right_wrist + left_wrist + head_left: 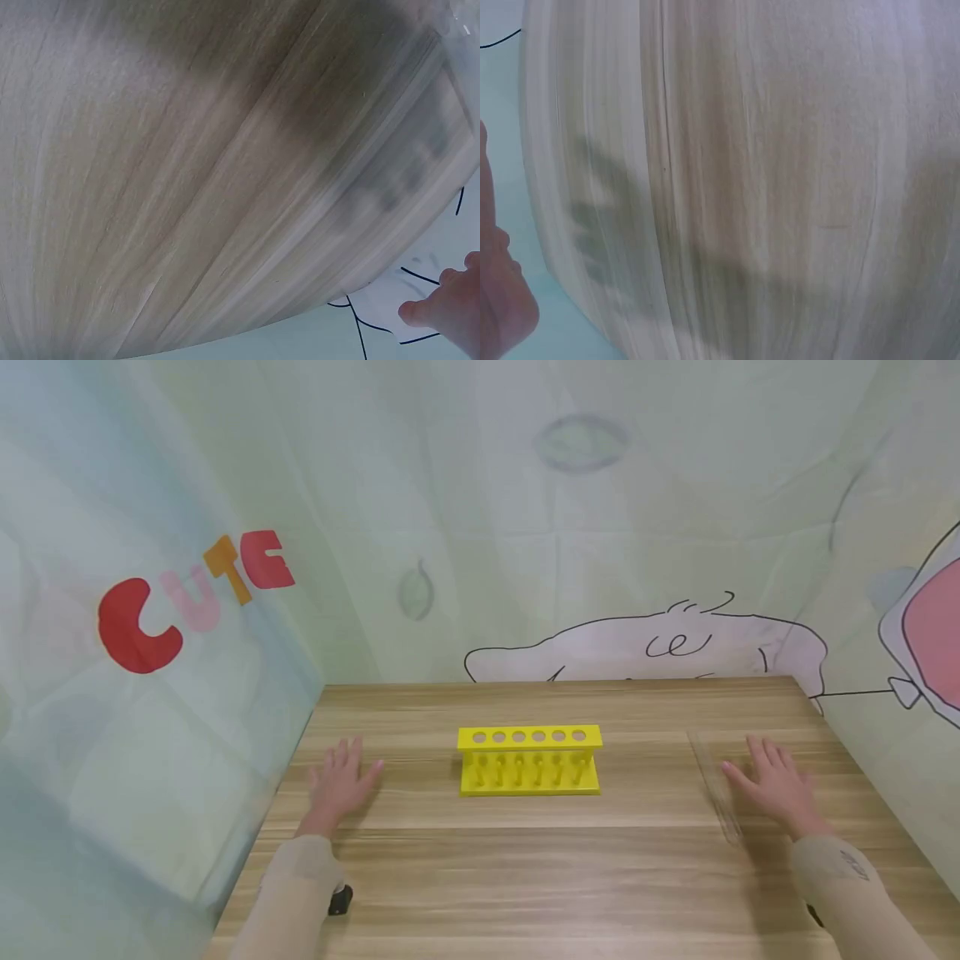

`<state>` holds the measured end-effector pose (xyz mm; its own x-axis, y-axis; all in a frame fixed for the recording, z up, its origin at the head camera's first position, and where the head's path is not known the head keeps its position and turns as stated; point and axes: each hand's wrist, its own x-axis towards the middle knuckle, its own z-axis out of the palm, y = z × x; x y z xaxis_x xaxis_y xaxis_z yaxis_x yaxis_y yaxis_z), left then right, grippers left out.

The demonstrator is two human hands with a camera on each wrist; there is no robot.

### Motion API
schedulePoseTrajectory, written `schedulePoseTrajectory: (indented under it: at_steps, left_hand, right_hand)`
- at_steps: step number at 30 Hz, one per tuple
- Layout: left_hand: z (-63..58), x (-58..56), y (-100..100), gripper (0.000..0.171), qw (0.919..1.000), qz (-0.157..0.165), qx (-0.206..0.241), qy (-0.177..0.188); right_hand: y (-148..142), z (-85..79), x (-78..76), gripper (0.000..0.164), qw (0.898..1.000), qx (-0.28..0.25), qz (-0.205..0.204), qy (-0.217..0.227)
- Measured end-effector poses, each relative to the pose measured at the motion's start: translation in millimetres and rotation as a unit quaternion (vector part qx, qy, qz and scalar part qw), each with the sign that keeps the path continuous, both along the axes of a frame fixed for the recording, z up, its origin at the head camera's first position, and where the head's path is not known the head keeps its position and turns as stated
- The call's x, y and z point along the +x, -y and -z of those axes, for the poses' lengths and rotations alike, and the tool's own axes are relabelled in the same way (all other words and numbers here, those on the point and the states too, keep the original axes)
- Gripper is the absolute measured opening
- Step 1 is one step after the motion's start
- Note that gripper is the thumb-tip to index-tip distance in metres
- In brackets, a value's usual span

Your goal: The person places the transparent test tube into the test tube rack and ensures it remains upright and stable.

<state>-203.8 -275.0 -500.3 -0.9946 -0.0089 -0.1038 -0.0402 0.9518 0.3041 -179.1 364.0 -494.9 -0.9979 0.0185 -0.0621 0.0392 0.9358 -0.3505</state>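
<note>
First, just behind the grip: a left sleeve [288,893] and a right sleeve [855,902], both pale, with a small black block [340,900] at the left cuff and small dark lettering [853,864] near the right one, too blurred to read. Next, gripping nothing: left hand [341,783] and right hand [772,785], both with fingers straight and spread, probably at rest; cannot tell whether pressing on the table [525,877] or just above it. Just inside the right thumb, not visibly touching it: a clear stick [714,787], lying flat, likely set there for an easy reach by that hand; cannot tell if hollow. Midway between the hands: a yellow rack [529,746], upright, with six holes along the top bar, pegs below and nothing in the holes, presumably centred to serve either hand equally; no brand or label to be made out. Beyond the fingertips: a hanging cloth [487,543], printed with outline drawings [735,643], and, past the left hand, coloured letters [207,600] spelling CUTE, apparently mere decoration.
</note>
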Motion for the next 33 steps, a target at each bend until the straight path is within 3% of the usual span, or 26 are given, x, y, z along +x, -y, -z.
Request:
schedulePoseTrajectory:
  at_steps: [10,23,33]
  left_hand:
    - [-2.7,-5.5,-12.0,0.077,0.9996,0.001,0.026,-0.013]
    - [-6.9,-15.9,-36.2,0.065,0.9953,0.012,0.067,-0.068]
    - [-9.8,-20.0,-54.5,0.065,0.9936,0.010,0.091,-0.067]
  right_hand:
    - [7.1,-3.2,-3.7,0.080,0.998,-0.057,-0.010,-0.035]
    - [14.4,-3.4,-8.7,0.078,0.994,-0.097,0.024,-0.036]
    - [16.2,-1.0,-10.8,0.074,0.991,-0.115,0.035,-0.057]
